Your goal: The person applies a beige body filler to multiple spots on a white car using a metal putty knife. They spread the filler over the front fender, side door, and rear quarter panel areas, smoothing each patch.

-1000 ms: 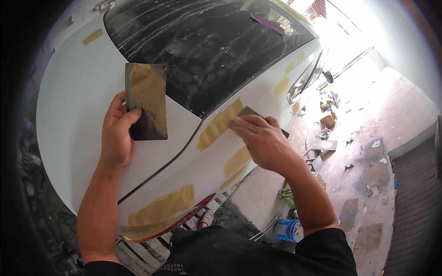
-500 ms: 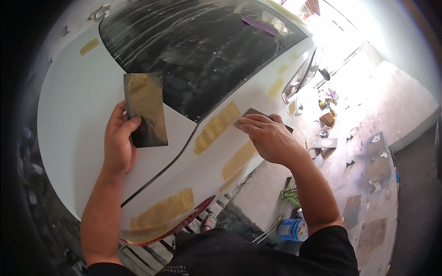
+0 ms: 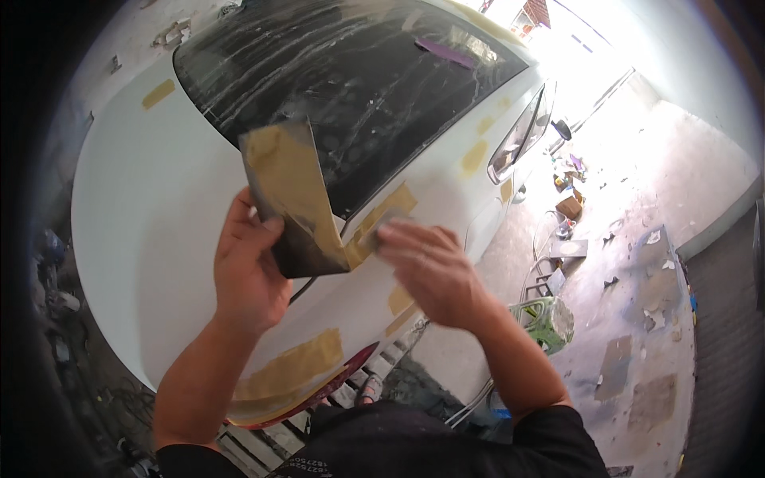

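My left hand [image 3: 251, 275] holds up a dark rectangular putty board [image 3: 291, 179] smeared with tan filler, thumb on its face. Close to the board's lower right corner is my right hand [image 3: 434, 271], its fingers closed on a flat spreader [image 3: 389, 221]; both are blurred. Whether the spreader touches the board, I cannot tell. Beneath them lies the white car body [image 3: 159, 215]. One filler patch [image 3: 398, 197] beside the rear window is partly hidden by the board and right hand. Another broad filler patch [image 3: 295, 365] lies above the red tail light [image 3: 343, 378].
The dusty dark rear window [image 3: 374, 103] has a purple strip [image 3: 444, 52] on it. To the right, a green stool-like object [image 3: 550, 319], a cardboard box [image 3: 569, 205] and scattered debris lie on the stained floor. Wooden slats [image 3: 255, 450] show by my feet.
The board has moved right and tilted. My right hand has come left and nearer from the car's side panel toward the board, spreader still in it. The green object shows more fully.
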Demonstrator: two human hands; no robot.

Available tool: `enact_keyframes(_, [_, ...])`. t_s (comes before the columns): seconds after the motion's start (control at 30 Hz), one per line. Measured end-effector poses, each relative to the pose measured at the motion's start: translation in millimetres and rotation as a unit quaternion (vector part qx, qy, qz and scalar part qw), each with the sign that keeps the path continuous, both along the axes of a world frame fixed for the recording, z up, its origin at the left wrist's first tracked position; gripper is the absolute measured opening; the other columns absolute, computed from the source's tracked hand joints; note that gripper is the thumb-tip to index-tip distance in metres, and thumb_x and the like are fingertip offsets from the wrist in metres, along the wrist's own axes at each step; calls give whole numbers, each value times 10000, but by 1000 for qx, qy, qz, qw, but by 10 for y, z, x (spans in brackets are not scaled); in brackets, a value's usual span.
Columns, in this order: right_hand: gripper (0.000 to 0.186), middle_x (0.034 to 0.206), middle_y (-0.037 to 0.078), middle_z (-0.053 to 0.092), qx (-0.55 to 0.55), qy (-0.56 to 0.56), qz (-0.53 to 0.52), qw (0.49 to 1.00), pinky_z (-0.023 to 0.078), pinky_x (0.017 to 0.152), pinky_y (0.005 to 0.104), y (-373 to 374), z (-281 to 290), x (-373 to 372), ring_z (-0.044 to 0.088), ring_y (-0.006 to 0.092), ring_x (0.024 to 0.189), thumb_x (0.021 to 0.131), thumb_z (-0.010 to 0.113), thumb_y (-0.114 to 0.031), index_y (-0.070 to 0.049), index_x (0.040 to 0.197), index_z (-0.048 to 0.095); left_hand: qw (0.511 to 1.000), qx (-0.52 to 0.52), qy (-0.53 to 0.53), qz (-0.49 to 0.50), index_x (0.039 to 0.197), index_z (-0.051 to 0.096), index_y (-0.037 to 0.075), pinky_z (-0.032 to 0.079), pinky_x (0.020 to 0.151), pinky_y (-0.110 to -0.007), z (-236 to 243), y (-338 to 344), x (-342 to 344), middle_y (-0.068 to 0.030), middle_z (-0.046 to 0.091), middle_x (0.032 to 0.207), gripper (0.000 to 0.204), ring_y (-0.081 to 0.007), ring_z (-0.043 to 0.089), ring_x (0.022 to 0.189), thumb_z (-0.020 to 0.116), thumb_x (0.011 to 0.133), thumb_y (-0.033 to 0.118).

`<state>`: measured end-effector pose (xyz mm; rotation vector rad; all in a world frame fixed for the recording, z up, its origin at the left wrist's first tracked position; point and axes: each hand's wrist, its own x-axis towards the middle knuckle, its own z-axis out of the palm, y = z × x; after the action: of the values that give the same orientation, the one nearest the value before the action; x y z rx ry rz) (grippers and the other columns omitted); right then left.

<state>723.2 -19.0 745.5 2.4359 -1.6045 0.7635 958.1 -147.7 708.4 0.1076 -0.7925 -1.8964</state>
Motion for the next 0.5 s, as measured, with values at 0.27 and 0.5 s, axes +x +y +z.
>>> enact_keyframes(0.27, [391, 1457, 83, 618, 48, 95, -175, 979, 422, 1031, 531, -437, 162, -416, 497, 274, 1403, 929, 571, -17, -48, 1313, 638, 994, -2, -101, 50, 1385, 484, 43, 495, 1072, -405, -89, -358, 73, -92, 633, 1292, 380, -205, 616, 1206, 491, 1005, 48])
enact_keyframes(0.5, [458, 1511, 68, 567, 92, 137, -163, 973, 453, 923, 574, -276, -124, 244, 496, 245, 1353, 863, 585, -43, -54, 1318, 636, 990, 11, -119, 81, 1386, 483, 10, 510, 1044, -382, -110, -392, 66, -120, 647, 1281, 385, -201, 631, 1180, 477, 1001, 17])
